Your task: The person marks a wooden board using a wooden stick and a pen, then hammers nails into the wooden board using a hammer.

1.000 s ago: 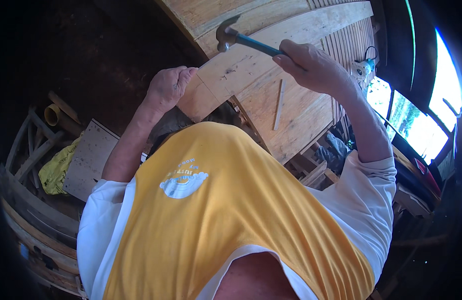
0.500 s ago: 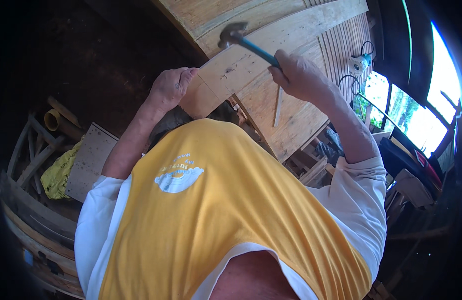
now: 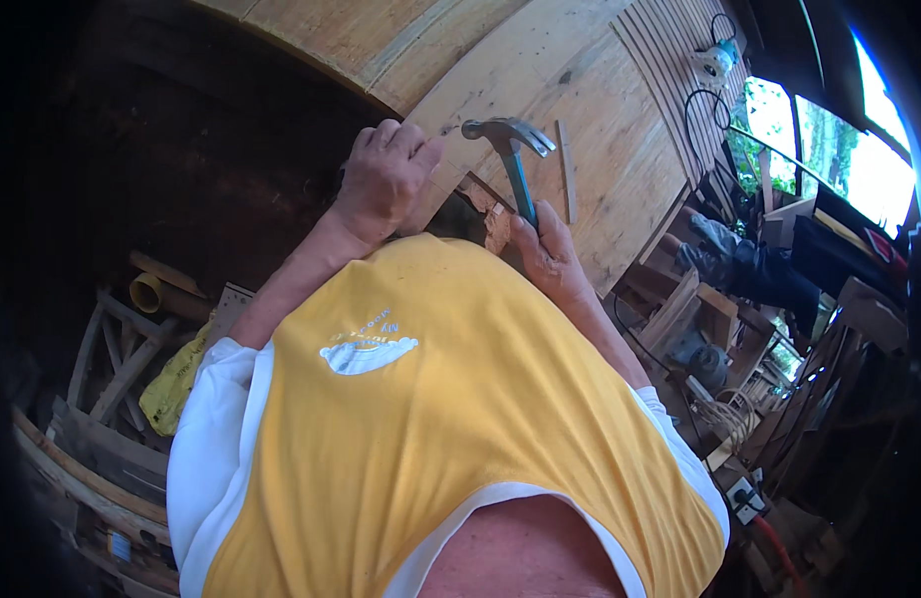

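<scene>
My right hand (image 3: 552,249) is wrapped round the handle of a claw hammer (image 3: 521,184), held low near my shirt. The hammer's metal head points up and lies over the plywood board (image 3: 480,95), its claw towards the right. At the board's near left end, my left hand (image 3: 386,177) is closed with its knuckles up and fingers curled. The hand covers that end of the board, and what the fingers hold is hidden. A thin wood strip (image 3: 566,169) lies on the wooden panel (image 3: 620,130) to the right of the hammer.
Narrow slats (image 3: 669,70) run along the far right, with a teal and white power tool (image 3: 717,62) and its black cord on them. Scrap timber (image 3: 694,309) and coiled cable (image 3: 734,414) are low on the right. A wooden frame (image 3: 122,354) and yellow sack (image 3: 176,384) stand at left.
The hammer has come down and towards me from above the board's edge, its head now upward. My left hand has turned knuckles up and shifted slightly right. My view has moved too.
</scene>
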{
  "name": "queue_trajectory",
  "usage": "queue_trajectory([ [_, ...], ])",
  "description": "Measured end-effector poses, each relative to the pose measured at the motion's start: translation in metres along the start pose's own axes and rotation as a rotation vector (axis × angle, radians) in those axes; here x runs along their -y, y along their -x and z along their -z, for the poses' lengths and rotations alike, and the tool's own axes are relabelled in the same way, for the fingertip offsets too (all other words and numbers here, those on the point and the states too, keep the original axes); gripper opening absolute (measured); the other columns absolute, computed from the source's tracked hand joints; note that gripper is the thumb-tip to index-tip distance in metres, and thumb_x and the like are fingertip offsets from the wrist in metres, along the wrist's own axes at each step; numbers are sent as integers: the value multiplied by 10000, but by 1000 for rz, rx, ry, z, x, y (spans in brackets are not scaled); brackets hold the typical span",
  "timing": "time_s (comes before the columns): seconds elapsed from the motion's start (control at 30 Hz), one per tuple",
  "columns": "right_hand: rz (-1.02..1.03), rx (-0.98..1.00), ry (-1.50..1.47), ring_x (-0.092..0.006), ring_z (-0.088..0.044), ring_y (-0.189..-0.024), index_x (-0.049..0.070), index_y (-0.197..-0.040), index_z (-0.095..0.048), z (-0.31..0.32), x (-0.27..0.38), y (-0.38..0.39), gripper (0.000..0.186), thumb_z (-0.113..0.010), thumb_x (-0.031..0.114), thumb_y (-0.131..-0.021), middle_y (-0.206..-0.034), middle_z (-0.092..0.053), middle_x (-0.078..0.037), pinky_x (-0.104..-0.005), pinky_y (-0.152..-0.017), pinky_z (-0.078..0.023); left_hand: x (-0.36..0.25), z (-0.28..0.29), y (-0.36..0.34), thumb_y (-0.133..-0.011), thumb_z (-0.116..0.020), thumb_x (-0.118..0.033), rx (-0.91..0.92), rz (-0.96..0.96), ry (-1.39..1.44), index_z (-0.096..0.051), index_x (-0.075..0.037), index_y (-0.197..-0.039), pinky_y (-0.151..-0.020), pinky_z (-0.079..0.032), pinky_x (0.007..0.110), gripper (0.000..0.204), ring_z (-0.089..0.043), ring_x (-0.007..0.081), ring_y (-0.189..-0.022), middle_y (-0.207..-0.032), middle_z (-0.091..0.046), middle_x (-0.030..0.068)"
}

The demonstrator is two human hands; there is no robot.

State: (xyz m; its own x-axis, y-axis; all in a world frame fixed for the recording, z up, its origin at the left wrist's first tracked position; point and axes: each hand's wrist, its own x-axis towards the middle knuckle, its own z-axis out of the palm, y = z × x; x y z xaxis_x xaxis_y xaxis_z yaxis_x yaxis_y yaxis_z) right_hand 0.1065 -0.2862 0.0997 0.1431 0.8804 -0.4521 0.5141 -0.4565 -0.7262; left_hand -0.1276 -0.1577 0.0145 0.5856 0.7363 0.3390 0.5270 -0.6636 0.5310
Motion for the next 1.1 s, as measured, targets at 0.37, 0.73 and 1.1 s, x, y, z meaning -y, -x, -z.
queue_trajectory([
  [0.37,83,-216,-169,-206,-506,-624,49,-899,-469,-34,-21,6,352,-552,328,-1096,-686,-518,-85,-371,-595,-434,7,-19,-21,-801,-622,-91,-54,-184,-8,-610,-114,-890,-734,-507,402,93,-595,258,-856,-858,-563,53],
  [0.73,108,-243,141,-517,-582,-762,36,-941,-476,-31,-16,-7,359,-485,361,-1093,-754,-573,-261,-567,-662,-438,3,-17,-25,-768,-627,-30,-101,-201,29,-543,-87,-817,-698,-500,411,113,-566,303,-803,-822,-523,100],
  [1.1,86,-379,88,-514,-598,-805,32,-944,-518,24,-10,-63,403,-465,401,-1097,-800,-609,-269,-564,-699,-450,-4,-13,-27,-832,-655,-86,-83,-126,-6,-563,-97,-814,-691,-493,408,94,-555,295,-802,-819,-515,91],
])
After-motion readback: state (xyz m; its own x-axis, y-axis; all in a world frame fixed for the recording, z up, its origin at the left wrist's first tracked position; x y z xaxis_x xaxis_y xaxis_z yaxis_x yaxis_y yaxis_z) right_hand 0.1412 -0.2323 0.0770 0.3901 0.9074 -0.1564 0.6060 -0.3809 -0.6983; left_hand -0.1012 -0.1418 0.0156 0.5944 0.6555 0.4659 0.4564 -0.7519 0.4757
